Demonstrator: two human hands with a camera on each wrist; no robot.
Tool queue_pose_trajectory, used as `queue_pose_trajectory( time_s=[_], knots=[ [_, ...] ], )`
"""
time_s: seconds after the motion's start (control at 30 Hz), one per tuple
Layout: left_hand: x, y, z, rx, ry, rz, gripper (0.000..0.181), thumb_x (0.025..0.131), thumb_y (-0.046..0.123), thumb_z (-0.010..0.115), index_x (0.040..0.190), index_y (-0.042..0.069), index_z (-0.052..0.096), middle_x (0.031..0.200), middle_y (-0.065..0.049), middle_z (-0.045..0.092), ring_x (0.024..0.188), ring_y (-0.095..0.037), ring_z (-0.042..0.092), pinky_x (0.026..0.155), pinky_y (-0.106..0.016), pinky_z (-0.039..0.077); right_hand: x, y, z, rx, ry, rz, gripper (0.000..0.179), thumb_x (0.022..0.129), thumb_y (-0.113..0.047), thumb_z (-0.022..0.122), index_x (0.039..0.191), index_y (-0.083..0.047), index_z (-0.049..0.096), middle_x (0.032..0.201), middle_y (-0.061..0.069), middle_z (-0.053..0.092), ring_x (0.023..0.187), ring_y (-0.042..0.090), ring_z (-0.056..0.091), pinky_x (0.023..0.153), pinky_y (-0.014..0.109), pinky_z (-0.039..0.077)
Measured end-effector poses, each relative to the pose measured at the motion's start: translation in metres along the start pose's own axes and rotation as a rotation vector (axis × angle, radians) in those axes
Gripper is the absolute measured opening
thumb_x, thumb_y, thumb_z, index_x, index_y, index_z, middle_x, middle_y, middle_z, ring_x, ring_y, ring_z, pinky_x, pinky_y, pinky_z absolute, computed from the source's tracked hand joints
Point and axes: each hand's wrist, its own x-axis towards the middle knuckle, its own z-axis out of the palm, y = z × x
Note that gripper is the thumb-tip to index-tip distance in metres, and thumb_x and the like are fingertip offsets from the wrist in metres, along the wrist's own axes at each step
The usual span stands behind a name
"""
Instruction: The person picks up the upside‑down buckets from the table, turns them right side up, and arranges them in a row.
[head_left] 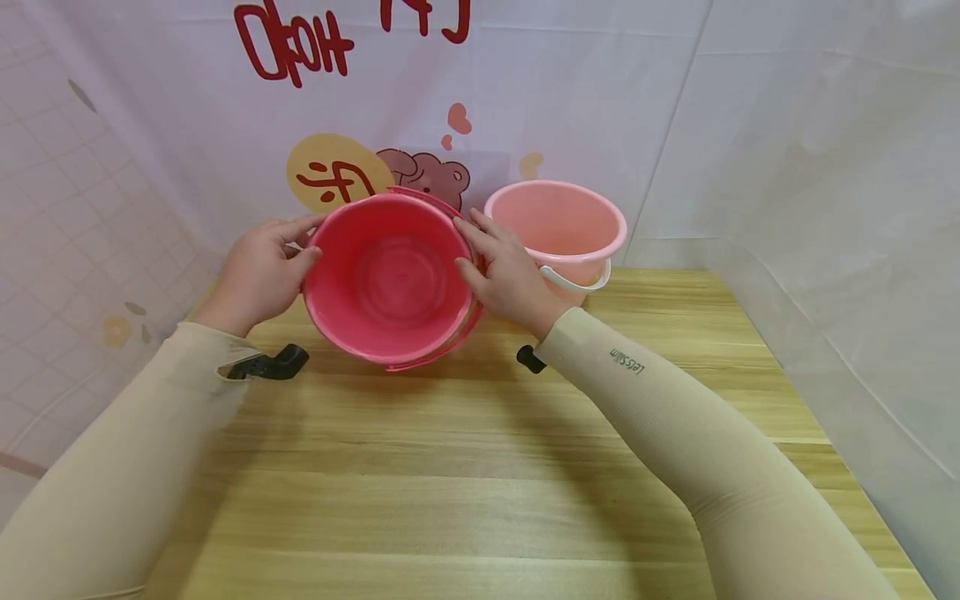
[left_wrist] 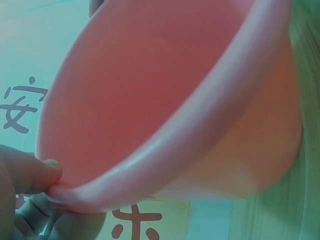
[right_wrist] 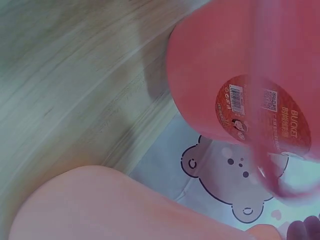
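Observation:
A bright pink-red bucket (head_left: 401, 333) tilts with its mouth facing the head camera, and its inside shows no contents. My left hand (head_left: 258, 271) pinches the rim at the left, thumb inside, as the left wrist view shows close up on the bucket (left_wrist: 150, 100). On the right side of the rim, my right hand (head_left: 510, 271) holds on with fingers and thumb. The bucket's same-coloured handle (head_left: 431, 360) hangs loose along its right side. In the right wrist view, an oval label (right_wrist: 265, 115) is on the outer wall; only the right hand's fingertips (right_wrist: 304, 230) show there.
Behind my right hand a pale pink bucket (head_left: 555, 221) with a white handle (head_left: 573, 283) stands upright on the wooden table (head_left: 450, 483). A printed white sheet (head_left: 585, 83) backs the table, and further sheets hang on both sides.

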Motion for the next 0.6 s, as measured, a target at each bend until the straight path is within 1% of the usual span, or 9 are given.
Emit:
queue_pose_trajectory(
  time_s=[0.07,0.13,0.23,0.3,0.33,0.37,0.43,0.5,0.6],
  knots=[
    [0.0002,0.0002,-0.0006,-0.014,-0.007,-0.008,0.057,0.107,0.02,0.061,0.161,0.023,0.045,0.128,-0.019,0.055,0.105,-0.038,0.073,0.064,-0.022,0.06,-0.0001,-0.0003,0.0007,0.001,0.01,-0.005,0.06,0.104,-0.026,0.064,0.16,-0.016,0.047,0.166,0.011,0.042,0.153,0.034,0.037,0.121,0.049,0.042],
    [0.0003,-0.0001,-0.0015,-0.028,-0.012,-0.018,0.057,0.107,0.021,0.061,0.162,0.024,0.045,0.127,-0.018,0.055,0.102,-0.036,0.074,0.064,-0.022,0.06,0.0,-0.0008,0.0012,0.002,0.022,-0.022,0.059,0.104,-0.025,0.064,0.159,-0.014,0.048,0.152,0.012,0.054,0.141,0.031,0.046,0.112,0.045,0.048],
    [0.0009,-0.0008,-0.0024,-0.039,-0.014,-0.03,0.057,0.107,0.023,0.061,0.162,0.025,0.045,0.126,-0.017,0.056,0.096,-0.032,0.075,0.063,-0.021,0.06,0.0013,-0.0011,0.0014,0.037,0.025,-0.051,0.059,0.104,-0.022,0.065,0.159,-0.012,0.048,0.12,0.009,0.067,0.111,0.023,0.058,0.091,0.034,0.055],
    [0.0012,-0.0009,-0.0029,-0.044,-0.015,-0.036,0.057,0.107,0.024,0.061,0.162,0.025,0.044,0.126,-0.016,0.056,0.093,-0.029,0.075,0.063,-0.021,0.059,0.002,-0.001,0.0011,0.061,0.016,-0.058,0.06,0.104,-0.02,0.064,0.16,-0.011,0.046,0.102,0.006,0.07,0.092,0.019,0.063,0.079,0.03,0.056],
    [0.0014,-0.001,-0.0029,-0.044,-0.016,-0.039,0.057,0.107,0.024,0.061,0.162,0.026,0.044,0.126,-0.016,0.056,0.091,-0.028,0.075,0.062,-0.021,0.059,0.0025,-0.0011,0.001,0.072,0.01,-0.059,0.06,0.104,-0.02,0.063,0.161,-0.011,0.045,0.096,0.005,0.071,0.084,0.017,0.064,0.074,0.028,0.056],
    [0.0017,-0.0012,-0.0028,-0.044,-0.016,-0.042,0.057,0.108,0.025,0.06,0.162,0.026,0.044,0.126,-0.016,0.056,0.09,-0.028,0.075,0.062,-0.021,0.059,0.0028,-0.0012,0.0009,0.083,0.005,-0.054,0.06,0.105,-0.02,0.063,0.161,-0.011,0.044,0.092,0.004,0.071,0.078,0.016,0.064,0.07,0.027,0.056],
    [0.0024,-0.0015,-0.0021,-0.043,-0.013,-0.045,0.057,0.108,0.026,0.06,0.162,0.027,0.044,0.127,-0.016,0.057,0.089,-0.028,0.074,0.062,-0.022,0.059,0.0031,-0.0019,0.0006,0.079,-0.003,-0.043,0.06,0.105,-0.02,0.062,0.162,-0.011,0.043,0.086,0.004,0.072,0.071,0.015,0.064,0.066,0.026,0.055],
    [0.0032,-0.0022,-0.0007,-0.029,-0.001,-0.041,0.056,0.108,0.027,0.059,0.162,0.028,0.044,0.128,-0.017,0.057,0.092,-0.03,0.072,0.061,-0.023,0.058,0.0035,-0.0032,0.0006,0.074,-0.01,-0.033,0.061,0.105,-0.019,0.062,0.162,-0.012,0.043,0.089,0.004,0.074,0.07,0.015,0.065,0.065,0.026,0.055],
    [0.0035,-0.0037,0.0019,0.003,0.025,-0.031,0.055,0.109,0.029,0.058,0.162,0.029,0.044,0.131,-0.018,0.057,0.1,-0.034,0.07,0.063,-0.024,0.059,0.0044,-0.0061,0.0003,0.06,-0.027,-0.01,0.061,0.105,-0.018,0.062,0.163,-0.013,0.041,0.097,0.005,0.078,0.071,0.014,0.067,0.067,0.026,0.056]
  ],
)
